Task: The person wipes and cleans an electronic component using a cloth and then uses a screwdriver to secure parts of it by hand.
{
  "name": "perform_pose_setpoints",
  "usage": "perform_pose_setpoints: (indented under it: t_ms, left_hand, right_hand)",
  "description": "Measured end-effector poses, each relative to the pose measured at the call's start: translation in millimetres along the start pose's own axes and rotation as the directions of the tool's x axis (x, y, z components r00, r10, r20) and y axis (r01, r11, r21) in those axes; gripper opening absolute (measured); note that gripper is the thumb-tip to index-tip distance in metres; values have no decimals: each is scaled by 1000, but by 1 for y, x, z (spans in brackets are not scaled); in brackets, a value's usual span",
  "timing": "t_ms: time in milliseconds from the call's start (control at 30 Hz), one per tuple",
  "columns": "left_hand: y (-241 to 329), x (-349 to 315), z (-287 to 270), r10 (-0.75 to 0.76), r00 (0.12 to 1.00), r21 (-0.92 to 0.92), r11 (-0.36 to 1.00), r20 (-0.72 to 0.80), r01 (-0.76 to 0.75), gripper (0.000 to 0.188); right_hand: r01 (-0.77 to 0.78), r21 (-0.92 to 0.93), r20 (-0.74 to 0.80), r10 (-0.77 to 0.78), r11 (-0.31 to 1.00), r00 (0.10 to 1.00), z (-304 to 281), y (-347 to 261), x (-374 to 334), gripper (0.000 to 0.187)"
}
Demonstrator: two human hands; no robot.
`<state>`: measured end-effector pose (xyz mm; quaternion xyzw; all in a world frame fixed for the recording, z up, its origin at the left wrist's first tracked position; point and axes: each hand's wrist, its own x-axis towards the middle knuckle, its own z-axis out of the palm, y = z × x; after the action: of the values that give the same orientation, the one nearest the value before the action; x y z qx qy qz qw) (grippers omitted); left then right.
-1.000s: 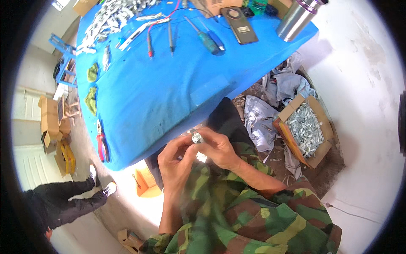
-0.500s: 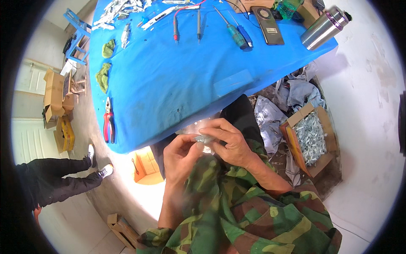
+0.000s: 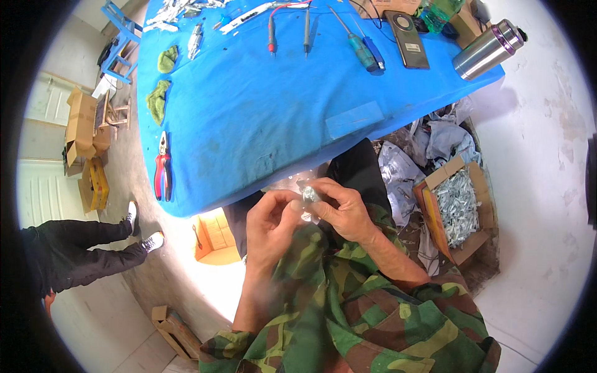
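A small silvery, foil-like piece [image 3: 309, 195] is pinched in front of my lap, just off the table's near edge. My right hand [image 3: 346, 211] grips it from the right between thumb and fingers. On the other side, my left hand [image 3: 268, 225] is closed, its thumb and fingertips at the piece's left side. The fingers cover part of it, so its exact kind cannot be told. Pliers with red and blue handles [image 3: 162, 173] lie at the left edge of the blue-covered table [image 3: 249, 130].
Two green cloths [image 3: 158, 102], test probes [image 3: 272, 43], screwdrivers [image 3: 362, 53], a phone [image 3: 407, 40] and a steel flask [image 3: 486, 51] lie on the table. At right stands a carton [image 3: 429, 214] of silvery scraps. A person [image 3: 87, 248] is at left.
The silvery piece has been turned more upright between my fingers, and my right fingers have shifted round it. The whole view has moved slightly.
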<state>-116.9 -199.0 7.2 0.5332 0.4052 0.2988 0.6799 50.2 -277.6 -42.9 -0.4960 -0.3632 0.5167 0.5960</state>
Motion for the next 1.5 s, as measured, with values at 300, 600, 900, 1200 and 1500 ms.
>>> perform_pose_setpoints:
  t_ms: [300,600,900,1200,1500]
  left_hand:
    - [3,5,-8,46,993,136,989,110,-61,14]
    - [-8,9,-23,-26,992,202,979,122,0,16]
    - [-4,15,-23,-39,991,2,999,127,39,18]
    - [-22,11,-33,-83,985,-116,988,154,102,23]
    - [-25,6,-31,-144,980,-175,970,135,167,26]
  right_hand:
    - [-295,565,107,286,771,952,14,-5,5,32]
    - [-393,615,213,335,683,918,15,-16,7,38]
    - [-425,516,270,330,744,905,5,-6,14,39]
    - [-414,506,295,299,757,908,9,0,15,27]
    - [-409,523,278,304,747,911,13,-1,15,28]
